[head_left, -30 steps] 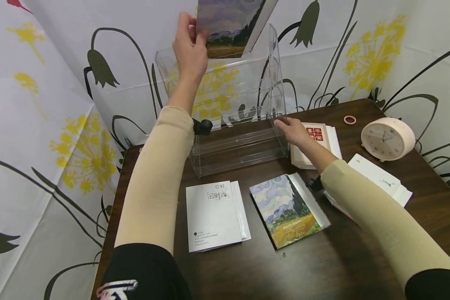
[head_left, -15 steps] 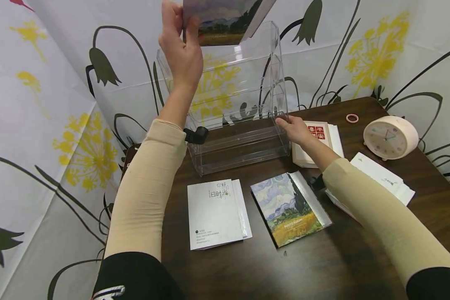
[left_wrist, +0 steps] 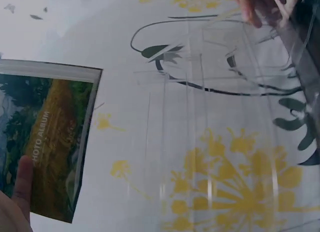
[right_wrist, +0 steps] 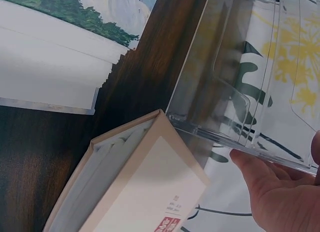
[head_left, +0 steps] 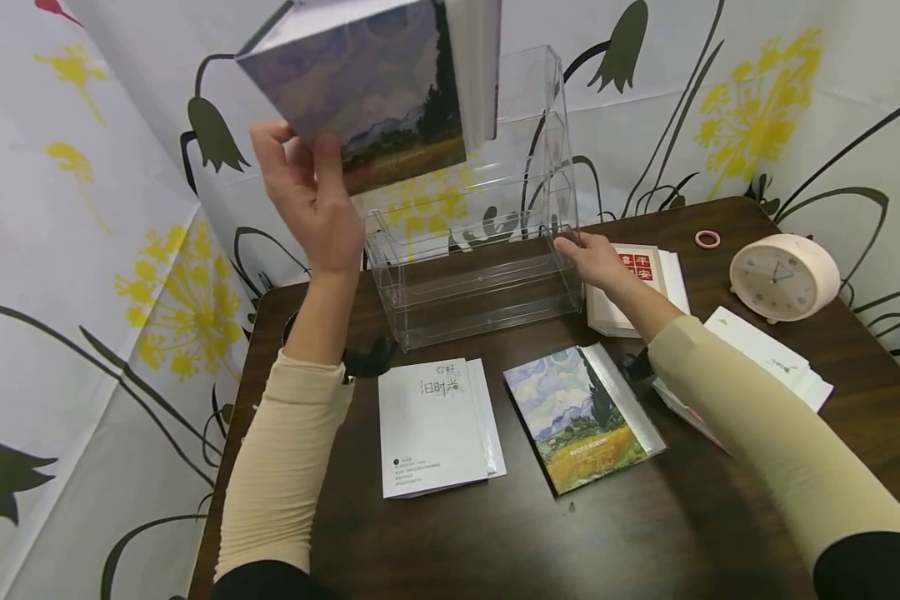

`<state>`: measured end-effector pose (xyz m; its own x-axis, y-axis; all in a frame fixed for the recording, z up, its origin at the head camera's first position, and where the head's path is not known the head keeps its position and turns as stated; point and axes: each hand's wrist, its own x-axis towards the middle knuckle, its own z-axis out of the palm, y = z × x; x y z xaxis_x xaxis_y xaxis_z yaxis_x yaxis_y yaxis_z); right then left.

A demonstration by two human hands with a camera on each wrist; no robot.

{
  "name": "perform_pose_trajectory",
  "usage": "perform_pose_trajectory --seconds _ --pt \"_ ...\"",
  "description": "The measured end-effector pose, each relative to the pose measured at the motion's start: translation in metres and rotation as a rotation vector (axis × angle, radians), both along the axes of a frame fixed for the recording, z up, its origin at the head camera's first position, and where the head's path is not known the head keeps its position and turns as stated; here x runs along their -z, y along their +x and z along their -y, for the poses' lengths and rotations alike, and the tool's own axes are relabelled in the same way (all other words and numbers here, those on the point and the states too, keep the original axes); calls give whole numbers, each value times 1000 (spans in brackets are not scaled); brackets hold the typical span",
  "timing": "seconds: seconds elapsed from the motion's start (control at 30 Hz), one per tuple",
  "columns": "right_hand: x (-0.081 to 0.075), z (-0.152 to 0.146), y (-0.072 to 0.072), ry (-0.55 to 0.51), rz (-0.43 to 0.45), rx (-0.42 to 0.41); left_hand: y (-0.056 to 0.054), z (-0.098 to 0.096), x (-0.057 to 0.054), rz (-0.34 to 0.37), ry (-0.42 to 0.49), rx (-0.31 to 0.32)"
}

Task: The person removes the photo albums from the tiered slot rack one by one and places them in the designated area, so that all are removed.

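Observation:
My left hand [head_left: 311,204] grips a photo album [head_left: 390,92] by its lower left corner, thumb on the painted landscape cover. The album is raised in front of the upper part of a clear tiered acrylic rack [head_left: 487,321], apart from its lower tiers. In the left wrist view, the words on the album [left_wrist: 65,142] are readable near a finger. My right hand [head_left: 594,260] holds the rack's right side, its thumb on the edge. From the right wrist, that hand [right_wrist: 285,194] is seen at the rack's clear wall [right_wrist: 200,72], with some fingers hidden.
On the dark table [head_left: 450,550] lie a white album [head_left: 435,433] and a second landscape album [head_left: 585,421]. A cream album [right_wrist: 145,192] lies beside the rack. Farther right are white albums [head_left: 765,358], a pink clock [head_left: 783,279] and a pink ring [head_left: 707,239].
My left hand has moved left, then down and nearer with the album, which now shows its pages and tilts more. My right hand stays on the rack.

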<state>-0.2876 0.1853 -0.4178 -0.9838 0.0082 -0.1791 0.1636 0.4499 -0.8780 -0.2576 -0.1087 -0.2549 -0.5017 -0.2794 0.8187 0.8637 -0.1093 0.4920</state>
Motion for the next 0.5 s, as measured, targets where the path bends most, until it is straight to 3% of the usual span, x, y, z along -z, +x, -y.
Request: perform_pose_trajectory --seconds 0.1,0.3,0.5 --pt "-1 0 0 -3 4 -1 16 15 18 42 43 4" --pt "-1 -1 1 4 -9 3 50 47 61 201 107 28" --pt "-2 -1 3 7 -1 -4 91 89 102 365 181 42"
